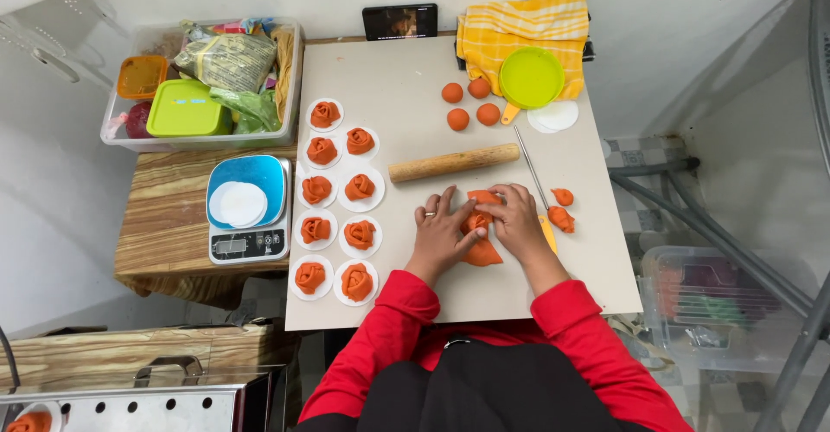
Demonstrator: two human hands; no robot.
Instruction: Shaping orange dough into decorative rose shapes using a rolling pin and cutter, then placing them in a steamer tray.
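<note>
My left hand [441,229] and my right hand [516,220] press together on a flat piece of orange dough [481,252] on the beige board [406,95], fingers folding it between them. A ring shows on the left hand. Just beyond the hands lies a wooden rolling pin [452,162]. Several finished orange dough roses [337,216] sit on white paper rounds in two columns to the left. Several orange dough balls [467,105] rest further back. Two small dough scraps [561,210] lie right of my right hand, beside a knife [533,172] with a yellow handle.
A blue-topped kitchen scale [247,209] holding white paper rounds stands left of the board. A clear tub [203,82] with packets and lidded boxes is at back left. A green lid [531,77] lies on a yellow cloth [523,27]. A phone [399,21] leans on the wall.
</note>
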